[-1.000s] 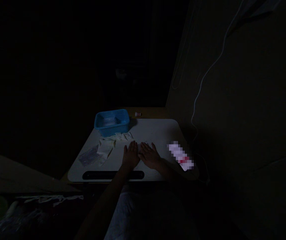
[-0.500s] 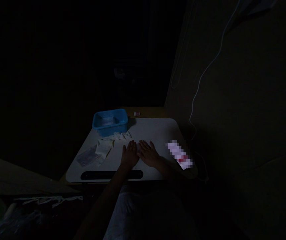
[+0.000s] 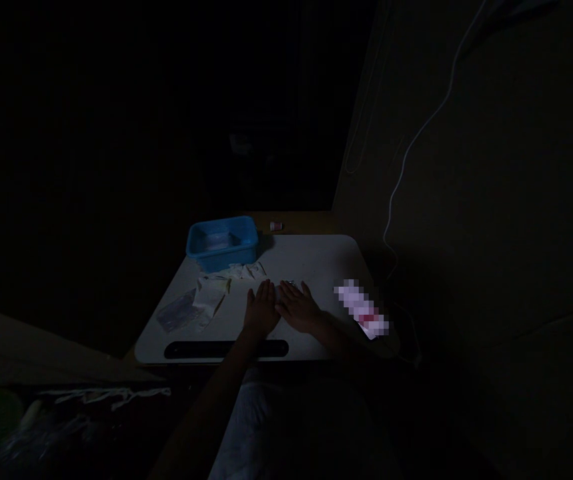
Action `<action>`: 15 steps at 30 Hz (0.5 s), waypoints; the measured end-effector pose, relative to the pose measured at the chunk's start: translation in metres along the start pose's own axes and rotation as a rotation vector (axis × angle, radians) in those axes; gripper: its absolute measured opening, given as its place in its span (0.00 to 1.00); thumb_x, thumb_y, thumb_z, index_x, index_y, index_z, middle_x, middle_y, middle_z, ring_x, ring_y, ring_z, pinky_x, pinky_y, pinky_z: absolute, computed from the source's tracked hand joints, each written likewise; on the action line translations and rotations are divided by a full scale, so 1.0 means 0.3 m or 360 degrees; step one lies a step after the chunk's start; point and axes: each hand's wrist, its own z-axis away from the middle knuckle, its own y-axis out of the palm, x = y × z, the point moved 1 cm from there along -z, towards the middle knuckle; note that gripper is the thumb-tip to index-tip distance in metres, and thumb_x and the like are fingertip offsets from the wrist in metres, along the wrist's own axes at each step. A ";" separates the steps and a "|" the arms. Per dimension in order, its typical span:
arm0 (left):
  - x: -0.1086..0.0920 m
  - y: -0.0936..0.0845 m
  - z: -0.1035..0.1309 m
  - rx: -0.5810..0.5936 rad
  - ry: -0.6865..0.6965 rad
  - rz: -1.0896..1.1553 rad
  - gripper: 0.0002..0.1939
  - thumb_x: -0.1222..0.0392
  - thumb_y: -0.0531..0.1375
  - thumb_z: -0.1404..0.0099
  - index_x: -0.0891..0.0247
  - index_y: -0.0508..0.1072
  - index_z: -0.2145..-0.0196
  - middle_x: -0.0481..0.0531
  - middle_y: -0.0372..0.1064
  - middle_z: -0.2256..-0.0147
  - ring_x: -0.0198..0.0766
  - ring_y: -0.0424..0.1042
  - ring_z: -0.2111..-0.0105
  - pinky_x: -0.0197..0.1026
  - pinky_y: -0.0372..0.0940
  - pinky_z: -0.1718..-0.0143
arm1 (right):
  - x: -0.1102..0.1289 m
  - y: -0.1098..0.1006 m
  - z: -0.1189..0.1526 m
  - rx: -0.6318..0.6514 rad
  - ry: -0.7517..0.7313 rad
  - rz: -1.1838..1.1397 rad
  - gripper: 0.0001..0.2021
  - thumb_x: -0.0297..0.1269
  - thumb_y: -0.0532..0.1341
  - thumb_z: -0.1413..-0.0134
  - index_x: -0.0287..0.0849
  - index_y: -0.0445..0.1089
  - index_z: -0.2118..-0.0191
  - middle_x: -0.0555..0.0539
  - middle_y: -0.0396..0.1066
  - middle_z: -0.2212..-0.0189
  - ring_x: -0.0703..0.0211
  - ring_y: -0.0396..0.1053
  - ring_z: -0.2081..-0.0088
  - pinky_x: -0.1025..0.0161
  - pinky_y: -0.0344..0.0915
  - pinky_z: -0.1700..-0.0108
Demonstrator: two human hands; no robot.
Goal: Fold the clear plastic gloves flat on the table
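In the dim head view, my left hand [image 3: 261, 310] lies palm down on the white lap table [image 3: 311, 257], fingers stretched out. Beside it, my right hand [image 3: 299, 309] is also flat with its thumb apart, and the hands nearly touch. Something small, pale and partly shiny [image 3: 291, 283] shows at the right fingertips; my hands mostly cover it and its kind is unclear. Left of my left hand lie an opened white packet [image 3: 211, 293] and a clear plastic sheet or bag [image 3: 180, 311]. Several small white packets [image 3: 247, 271] sit just beyond.
A blue plastic basket [image 3: 223, 259] with something pale inside stands at the table's back left. A small red-and-white container [image 3: 276, 227] lies behind the table. At the right edge glows a blurred-out phone-like screen [image 3: 359, 307]. A white cable [image 3: 406, 153] hangs along the right wall.
My hands keep the same flat pose. The view has shifted slightly, and a bit more of the shiny thing shows by my right fingertips.
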 end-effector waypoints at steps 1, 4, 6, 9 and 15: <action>0.000 0.000 0.000 0.0001 -0.0001 0.0006 0.29 0.57 0.42 0.37 0.72 0.50 0.40 0.62 0.43 0.39 0.47 0.43 0.39 0.57 0.45 0.43 | 0.000 0.000 0.001 -0.0005 -0.0005 -0.0001 0.26 0.45 0.39 0.38 0.37 0.52 0.40 0.41 0.49 0.39 0.54 0.45 0.38 0.46 0.37 0.40; -0.002 -0.001 0.000 0.0000 -0.0010 0.0012 0.29 0.57 0.41 0.37 0.73 0.50 0.40 0.62 0.43 0.38 0.46 0.43 0.38 0.57 0.44 0.43 | 0.000 -0.005 0.006 -0.0024 -0.0005 0.0004 0.26 0.46 0.39 0.38 0.36 0.51 0.40 0.41 0.48 0.39 0.55 0.43 0.38 0.47 0.36 0.39; -0.002 -0.001 0.001 -0.0011 -0.0012 0.0013 0.29 0.57 0.40 0.36 0.73 0.50 0.40 0.61 0.42 0.38 0.46 0.43 0.38 0.57 0.44 0.43 | 0.001 -0.010 0.009 -0.0038 0.0005 0.0005 0.27 0.46 0.39 0.38 0.35 0.50 0.40 0.41 0.47 0.39 0.55 0.41 0.37 0.48 0.36 0.39; 0.000 0.005 0.000 -0.0023 -0.0015 0.0018 0.29 0.57 0.39 0.36 0.73 0.50 0.40 0.61 0.43 0.38 0.46 0.43 0.39 0.57 0.44 0.43 | 0.004 -0.015 0.010 -0.0032 0.0005 0.0000 0.27 0.46 0.38 0.38 0.35 0.50 0.40 0.41 0.46 0.38 0.55 0.41 0.37 0.48 0.35 0.39; 0.005 0.022 -0.003 -0.0061 0.0016 0.0008 0.29 0.57 0.40 0.36 0.74 0.50 0.40 0.62 0.43 0.39 0.46 0.43 0.39 0.57 0.44 0.43 | 0.004 -0.008 0.000 0.0017 0.0032 0.0007 0.27 0.47 0.38 0.38 0.36 0.52 0.41 0.40 0.49 0.39 0.54 0.45 0.38 0.46 0.37 0.40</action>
